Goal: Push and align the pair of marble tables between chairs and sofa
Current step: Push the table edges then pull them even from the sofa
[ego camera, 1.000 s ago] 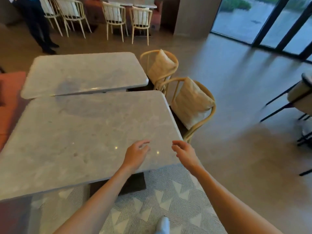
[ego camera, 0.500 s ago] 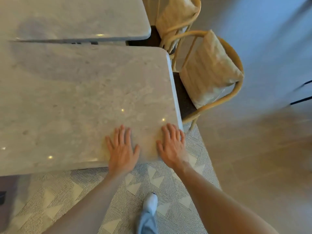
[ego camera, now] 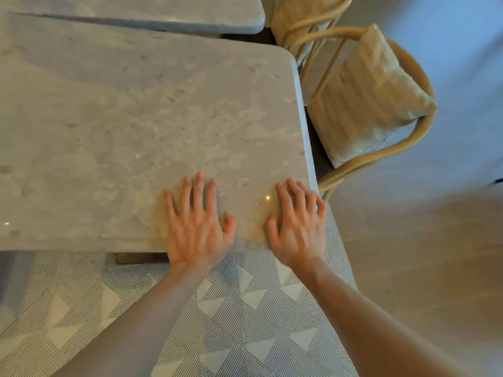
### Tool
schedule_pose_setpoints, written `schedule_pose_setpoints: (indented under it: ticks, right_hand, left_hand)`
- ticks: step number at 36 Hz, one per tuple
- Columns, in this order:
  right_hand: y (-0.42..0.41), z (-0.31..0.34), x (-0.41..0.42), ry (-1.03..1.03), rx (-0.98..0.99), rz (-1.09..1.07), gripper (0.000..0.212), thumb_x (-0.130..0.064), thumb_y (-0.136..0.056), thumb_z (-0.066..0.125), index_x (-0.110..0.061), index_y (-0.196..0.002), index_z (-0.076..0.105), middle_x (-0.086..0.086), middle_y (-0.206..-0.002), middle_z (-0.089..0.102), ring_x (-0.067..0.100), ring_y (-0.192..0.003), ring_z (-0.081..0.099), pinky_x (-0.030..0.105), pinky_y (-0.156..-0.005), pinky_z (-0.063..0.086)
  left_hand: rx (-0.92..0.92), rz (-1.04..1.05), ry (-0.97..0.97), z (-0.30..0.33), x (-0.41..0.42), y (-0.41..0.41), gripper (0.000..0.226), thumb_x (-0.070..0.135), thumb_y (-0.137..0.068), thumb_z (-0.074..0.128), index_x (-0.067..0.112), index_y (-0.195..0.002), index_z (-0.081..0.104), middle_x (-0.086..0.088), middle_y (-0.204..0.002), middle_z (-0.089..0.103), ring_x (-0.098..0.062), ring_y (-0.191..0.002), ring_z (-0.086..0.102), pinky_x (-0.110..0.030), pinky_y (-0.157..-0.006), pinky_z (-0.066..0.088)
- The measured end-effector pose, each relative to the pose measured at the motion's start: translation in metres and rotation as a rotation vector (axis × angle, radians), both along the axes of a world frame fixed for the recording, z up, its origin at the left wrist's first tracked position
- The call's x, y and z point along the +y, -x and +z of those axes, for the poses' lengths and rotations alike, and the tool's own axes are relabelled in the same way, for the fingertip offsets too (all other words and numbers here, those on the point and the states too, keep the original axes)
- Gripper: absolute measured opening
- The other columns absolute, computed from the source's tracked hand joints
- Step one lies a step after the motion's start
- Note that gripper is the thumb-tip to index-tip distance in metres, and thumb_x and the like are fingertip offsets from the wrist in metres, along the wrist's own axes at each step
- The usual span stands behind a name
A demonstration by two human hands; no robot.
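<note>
The near marble table (ego camera: 130, 118) fills the left and middle of the head view. My left hand (ego camera: 197, 227) lies flat on its top near the front edge, fingers straight and spread. My right hand (ego camera: 298, 223) presses flat on the front right corner. The second marble table (ego camera: 152, 12) stands just beyond, its top at a slight angle with a narrow dark gap between the two. The sofa is out of view.
A rattan chair (ego camera: 408, 148) with a cream cushion (ego camera: 367, 99) stands close against the near table's right edge. A second chair (ego camera: 302, 20) sits behind it. A grey patterned rug (ego camera: 217, 322) lies under my arms; bare floor (ego camera: 422, 254) spreads to the right.
My hands went from hovering over the corner to lying flat on the near table's top. The gap to the far table has narrowed, and my view has tilted down and closer.
</note>
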State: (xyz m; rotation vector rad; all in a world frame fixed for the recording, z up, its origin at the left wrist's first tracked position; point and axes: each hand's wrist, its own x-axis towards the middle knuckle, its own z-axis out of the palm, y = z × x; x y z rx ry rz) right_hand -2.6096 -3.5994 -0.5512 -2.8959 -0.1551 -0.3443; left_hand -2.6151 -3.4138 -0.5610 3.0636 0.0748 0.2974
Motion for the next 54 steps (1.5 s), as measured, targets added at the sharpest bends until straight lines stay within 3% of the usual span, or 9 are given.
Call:
schedule_pose_setpoints:
  ticks: [14,30,44,54]
  right_hand:
    - [-0.003,0.0,-0.002,-0.028,0.024,-0.002,0.059,-0.039,-0.085,0.053,-0.012,-0.137,0.055,0.013,-0.146,0.05,0.032,-0.134,0.044,0.052,-0.11,0.031]
    - [-0.021,-0.006,-0.012,0.003,-0.026,0.028,0.058,-0.043,-0.087,0.043,-0.013,-0.136,0.053,0.012,-0.144,0.051,0.032,-0.13,0.045,0.048,-0.109,0.029]
    - [-0.053,-0.004,-0.03,0.035,-0.043,0.065,0.055,-0.041,-0.088,0.044,-0.015,-0.136,0.052,0.008,-0.142,0.05,0.027,-0.126,0.044,0.044,-0.106,0.028]
    - [-0.08,-0.006,-0.043,-0.004,-0.041,0.1,0.055,-0.043,-0.088,0.04,-0.016,-0.133,0.053,0.006,-0.139,0.052,0.029,-0.126,0.045,0.047,-0.104,0.033]
  left_hand:
    - [-0.04,0.021,-0.013,0.006,-0.004,0.0,0.065,0.04,-0.086,0.039,0.009,-0.141,0.05,-0.015,-0.152,0.045,-0.034,-0.141,0.039,-0.059,-0.116,0.022]
    - [-0.082,0.061,-0.002,0.002,-0.013,-0.012,0.064,0.042,-0.085,0.035,0.012,-0.138,0.054,-0.012,-0.149,0.048,-0.032,-0.137,0.042,-0.057,-0.115,0.024]
    - [-0.056,0.085,0.012,0.006,-0.032,-0.035,0.065,0.042,-0.086,0.032,0.011,-0.139,0.051,-0.014,-0.151,0.045,-0.034,-0.139,0.039,-0.06,-0.114,0.023]
    - [-0.009,0.119,0.018,0.007,-0.048,-0.055,0.067,0.043,-0.087,0.029,0.011,-0.143,0.046,-0.015,-0.153,0.041,-0.034,-0.142,0.035,-0.061,-0.115,0.021]
